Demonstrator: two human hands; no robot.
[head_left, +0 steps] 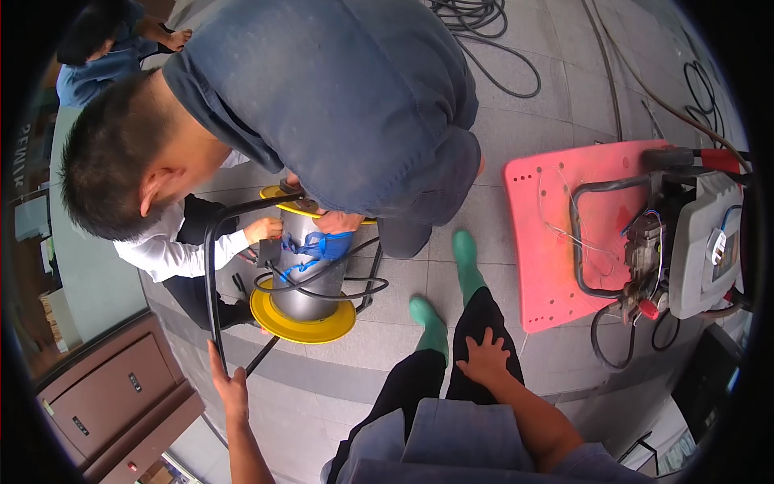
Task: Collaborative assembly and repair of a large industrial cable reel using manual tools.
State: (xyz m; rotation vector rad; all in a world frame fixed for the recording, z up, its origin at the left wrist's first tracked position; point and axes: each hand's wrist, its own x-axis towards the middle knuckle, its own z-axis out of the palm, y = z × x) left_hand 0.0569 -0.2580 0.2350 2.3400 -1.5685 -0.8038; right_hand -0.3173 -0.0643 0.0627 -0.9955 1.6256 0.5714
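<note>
At the lower left, my left hand [231, 391] is closed round the lower corner of a black tubular frame [211, 282]. That frame carries a cable reel [310, 297] with a grey metal drum and yellow flanges. A black cable [367, 282] loops loosely across the drum, and blue cord or strapping [324, 245] lies bunched on it. My right hand [485, 357] rests on my right leg, its fingers spread and holding nothing. A co-worker's hand [339, 222] touches the reel near the blue bunch. Another person's hand [264, 230] reaches to the drum from the left.
A co-worker in dark blue [322, 89] bends over the reel. On the right, a pink board [548, 242] bears a machine with a grey housing [705, 250]. Coiled cable [476, 20] lies behind on the tiled floor. A brown cabinet [121, 395] stands at lower left.
</note>
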